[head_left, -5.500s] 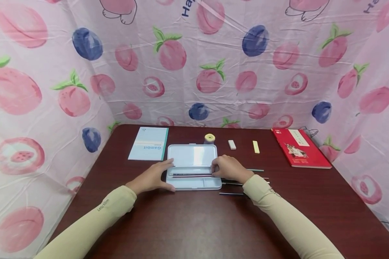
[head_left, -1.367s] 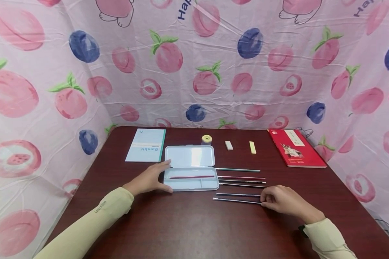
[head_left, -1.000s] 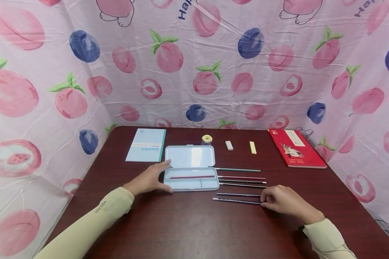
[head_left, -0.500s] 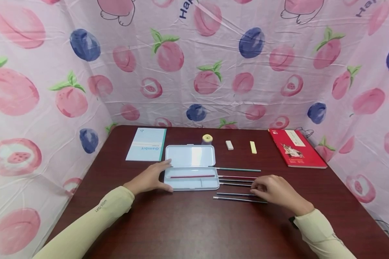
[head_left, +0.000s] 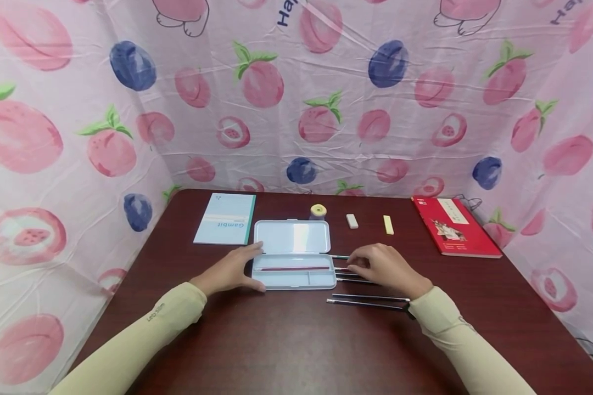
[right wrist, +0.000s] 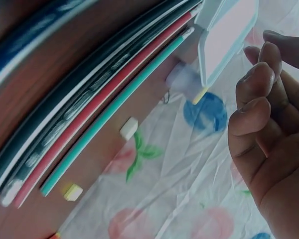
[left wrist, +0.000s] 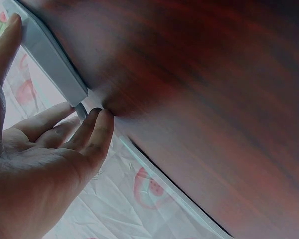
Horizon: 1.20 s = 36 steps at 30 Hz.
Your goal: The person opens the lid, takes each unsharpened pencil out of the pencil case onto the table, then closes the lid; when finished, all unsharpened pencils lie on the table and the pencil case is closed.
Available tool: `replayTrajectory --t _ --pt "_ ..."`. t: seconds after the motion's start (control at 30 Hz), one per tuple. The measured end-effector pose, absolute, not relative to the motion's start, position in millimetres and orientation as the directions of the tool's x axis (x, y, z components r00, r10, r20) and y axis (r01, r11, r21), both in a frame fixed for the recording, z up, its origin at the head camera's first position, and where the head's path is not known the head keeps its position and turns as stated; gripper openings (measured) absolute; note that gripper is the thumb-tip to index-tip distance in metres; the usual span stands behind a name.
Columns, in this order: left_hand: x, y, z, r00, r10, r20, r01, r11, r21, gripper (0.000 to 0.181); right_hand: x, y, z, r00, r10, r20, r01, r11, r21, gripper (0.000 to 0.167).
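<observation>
An opened pale blue pencil box [head_left: 281, 281] lies with its lid [head_left: 267, 237] folded back; one red pencil [head_left: 291, 269] is inside. My left hand [head_left: 229, 270] spreads thumb and fingers against its left side; in the left wrist view the thumb touches the box [left wrist: 57, 59]. My right hand [head_left: 390, 270] is over the pencils right of the box, fingers bent loosely, holding nothing in the right wrist view. Under it run a green pencil [right wrist: 114, 109], a red pencil [right wrist: 107, 89] and dark ones. Two more dark pencils [head_left: 370, 297] lie nearer the front.
Behind the box stands a yellow-topped container [head_left: 318, 212]. A white eraser [head_left: 352, 221] and a yellow block [head_left: 388, 225] lie to its right. A Gambit notebook [head_left: 225, 219] is at the back left, a red book [head_left: 454, 227] at the back right. Patterned cloth surrounds the table.
Several seconds back the box held more pencils, and fewer showed at the front. My right hand has since left the front dark pencils and moved left and back towards the box. The left hand stayed.
</observation>
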State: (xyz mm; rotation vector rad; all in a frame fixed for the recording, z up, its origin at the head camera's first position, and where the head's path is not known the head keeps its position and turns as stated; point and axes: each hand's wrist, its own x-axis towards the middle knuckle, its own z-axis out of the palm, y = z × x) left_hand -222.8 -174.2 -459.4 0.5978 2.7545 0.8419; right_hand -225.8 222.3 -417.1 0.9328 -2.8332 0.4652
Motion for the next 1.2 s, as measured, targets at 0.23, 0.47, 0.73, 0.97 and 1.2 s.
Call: replayTrajectory --t 0.23,0.47,0.73,0.97,1.2 --pt "-223 -174 -459 -0.897 0.438 -0.06 0.326 0.747 0.579 0.105 -239 201 -420 -0.805 -0.569 0.17 -0.593 0.759 -0.27 0.009" --pt "-222 -174 -460 -0.895 0.441 -0.06 0.33 0.749 0.574 0.104 -251 183 -431 -0.809 -0.577 0.112 -0.582 0.758 -0.295 0.006" --pt "-222 -173 -458 -0.901 0.428 -0.071 0.313 0.754 0.578 0.104 -260 173 -436 -0.807 -0.589 0.039 -0.567 0.755 -0.328 0.007" --pt "-223 -173 -457 -0.902 0.426 -0.072 0.309 0.753 0.581 0.104 -275 174 -438 -0.802 -0.597 -0.026 -0.545 0.749 -0.377 0.007" --pt "-222 -174 -457 -0.899 0.431 -0.077 0.31 0.75 0.584 0.105 -286 173 -440 -0.798 -0.597 -0.076 -0.515 0.743 -0.428 0.01"
